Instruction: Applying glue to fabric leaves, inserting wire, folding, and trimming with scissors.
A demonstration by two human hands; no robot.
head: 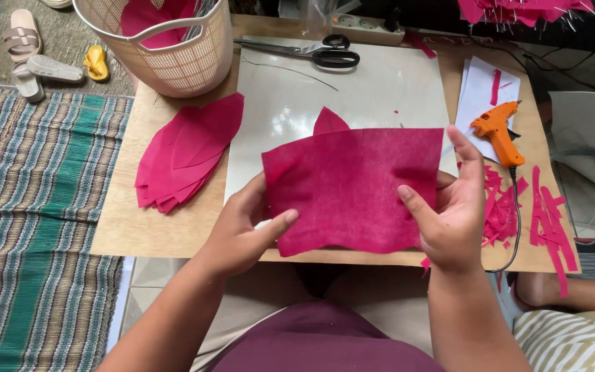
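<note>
I hold a roughly rectangular sheet of magenta felt (pixel 352 189) flat above the low wooden table (pixel 132 227). My left hand (pixel 242 231) pinches its lower left edge with thumb on top. My right hand (pixel 449 207) grips its right edge, fingers behind and thumb in front. A pointed magenta piece (pixel 328 122) sticks up behind the sheet's top edge. Under the sheet lies a glossy white board (pixel 352 89).
A stack of petal-shaped magenta pieces (pixel 187 151) lies at left. A white woven basket (pixel 166 41) with magenta fabric stands at back left. Black scissors (pixel 318 52) lie at the back. An orange glue gun (pixel 497 131) and magenta scraps (pixel 552 220) sit at right. Striped mat (pixel 29 220) covers the floor.
</note>
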